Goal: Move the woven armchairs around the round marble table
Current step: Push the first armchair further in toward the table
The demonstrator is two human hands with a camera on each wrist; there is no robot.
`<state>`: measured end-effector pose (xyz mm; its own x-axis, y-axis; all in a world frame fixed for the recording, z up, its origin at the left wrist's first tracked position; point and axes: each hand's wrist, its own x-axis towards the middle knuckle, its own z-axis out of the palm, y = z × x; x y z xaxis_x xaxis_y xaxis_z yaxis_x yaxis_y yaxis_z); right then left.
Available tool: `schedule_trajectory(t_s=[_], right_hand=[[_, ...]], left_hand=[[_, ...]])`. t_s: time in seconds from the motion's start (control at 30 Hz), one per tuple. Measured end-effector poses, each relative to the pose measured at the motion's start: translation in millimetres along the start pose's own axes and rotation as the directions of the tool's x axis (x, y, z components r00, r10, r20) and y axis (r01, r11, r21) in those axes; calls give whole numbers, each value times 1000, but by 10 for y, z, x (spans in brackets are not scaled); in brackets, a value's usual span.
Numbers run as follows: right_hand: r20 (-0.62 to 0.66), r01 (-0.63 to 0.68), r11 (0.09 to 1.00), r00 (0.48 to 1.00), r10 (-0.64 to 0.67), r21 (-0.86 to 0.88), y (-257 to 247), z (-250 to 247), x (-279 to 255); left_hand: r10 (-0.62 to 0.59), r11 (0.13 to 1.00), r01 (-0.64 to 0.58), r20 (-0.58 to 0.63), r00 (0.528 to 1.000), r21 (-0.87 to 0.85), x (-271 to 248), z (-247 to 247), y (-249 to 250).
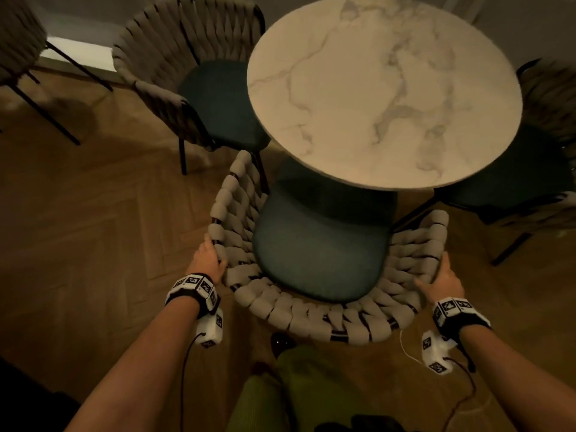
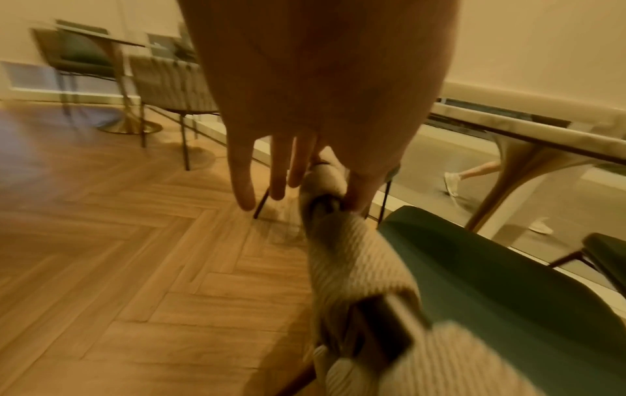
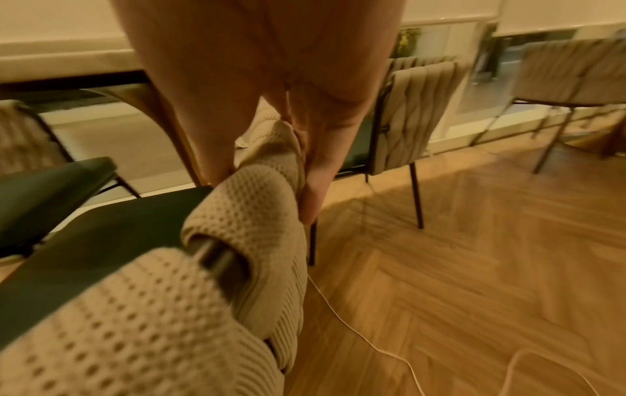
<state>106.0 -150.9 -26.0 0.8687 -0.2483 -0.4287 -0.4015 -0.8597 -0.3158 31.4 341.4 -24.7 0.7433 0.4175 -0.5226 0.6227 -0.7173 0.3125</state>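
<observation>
Near armchair (image 1: 318,254) — woven beige back and arms, green seat — stands at the near edge of the round marble table (image 1: 383,88), its seat front tucked under the tabletop. The left hand (image 1: 208,255) lies along the chair's left arm rail; in the left-wrist view the thumb sits on the inner side of the woven rail and the fingers (image 2: 242,174) hang nearly straight on the outer side, so the rail is straddled loosely, not clenched. The right hand (image 1: 444,277) lies along the right arm rail; in the right-wrist view thumb and fingers (image 3: 316,176) flank the woven rail and press against it — a light pinch rather than a full wrap.

A second armchair (image 1: 187,76) stands at the table's left, seat partly under the top; a third (image 1: 530,169) stands at the right, blurred and dark. A further chair (image 1: 21,35) shows at the upper left corner, well apart from the table. The floor (image 1: 93,213) is herringbone wood. Green trousers (image 1: 280,394) appear at the bottom, just behind the near chair's back.
</observation>
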Motion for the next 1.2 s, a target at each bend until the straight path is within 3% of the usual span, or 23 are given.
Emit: schedule_trajectory(t_s=[0.2, 0.43, 0.53, 0.7, 1.0, 1.2], right_hand=[[60, -133, 987, 990, 128, 88, -78, 67, -70], [110, -320, 905, 947, 301, 281, -214, 97, -181], [34, -321, 871, 942, 333, 372, -308, 211, -368], [-148, -330, 864, 900, 409, 379, -350, 570, -605], [-215, -313, 875, 887, 408, 369, -343, 645, -528], [-200, -269, 899, 915, 351, 347, -283, 606, -625]], left_hand=[[-56, 994, 52, 45, 997, 98, 391, -140, 234], [-100, 990, 109, 104, 990, -90, 819, -225, 216], [-49, 980, 66, 92, 995, -188, 845, -247, 207], [6, 969, 4, 39, 999, -247, 936, -228, 214], [40, 974, -28, 49, 998, -225, 1037, -209, 193], [53, 979, -38, 73, 996, -199, 916, -254, 172]])
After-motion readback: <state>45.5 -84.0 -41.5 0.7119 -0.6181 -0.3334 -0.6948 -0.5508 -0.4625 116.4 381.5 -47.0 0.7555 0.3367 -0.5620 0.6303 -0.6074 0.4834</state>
